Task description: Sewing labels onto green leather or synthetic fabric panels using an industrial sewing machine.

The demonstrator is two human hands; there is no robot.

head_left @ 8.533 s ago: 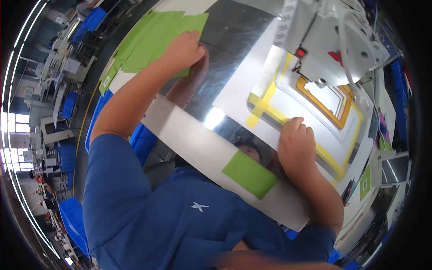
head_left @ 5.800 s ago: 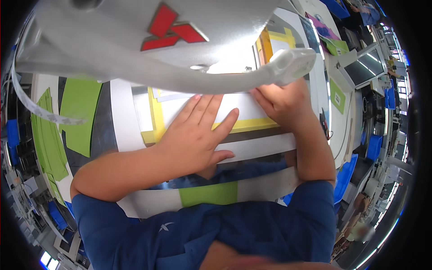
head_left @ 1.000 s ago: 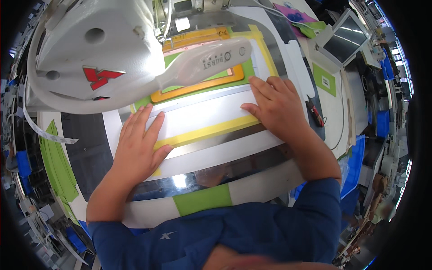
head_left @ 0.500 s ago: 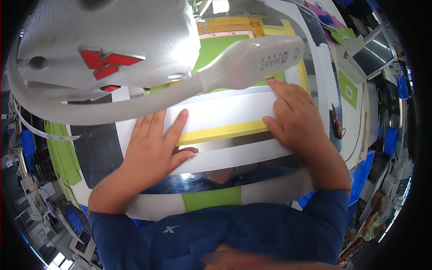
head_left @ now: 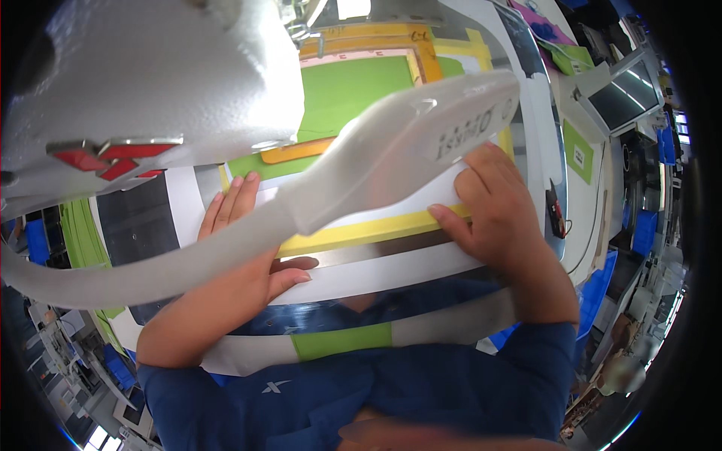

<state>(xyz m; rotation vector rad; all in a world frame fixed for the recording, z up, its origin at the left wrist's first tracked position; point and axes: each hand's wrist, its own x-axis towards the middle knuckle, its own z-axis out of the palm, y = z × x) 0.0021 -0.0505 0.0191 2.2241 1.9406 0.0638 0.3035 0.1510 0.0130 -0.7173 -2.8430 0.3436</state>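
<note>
A flat white panel (head_left: 353, 214) edged with yellow tape (head_left: 361, 232) lies in front of me. My left hand (head_left: 244, 289) rests on its left part, fingers stretched forward and thumb spread, partly hidden by the neck of a white gooseneck lamp (head_left: 361, 158). At the panel's right end lies my right hand (head_left: 500, 207), thumb apart on the tape and fingers forward; the lamp head covers some fingertips. Beyond the panel are green fabric (head_left: 353, 86), an orange strip (head_left: 289, 153) and an orange-yellow frame (head_left: 431, 64). Neither hand visibly grips anything.
A white machine head (head_left: 158, 83) with a red emblem looms at the upper left. Red-handled snips (head_left: 555, 213) lie on the right side of the table. Green cloth (head_left: 83, 240) hangs at the left, and a screen (head_left: 624, 90) stands at the far right.
My left fingers have slid forward towards the green fabric. The view has shifted, so the lamp looks larger and lower, and the orange strip now shows. My right hand stays nearly in place.
</note>
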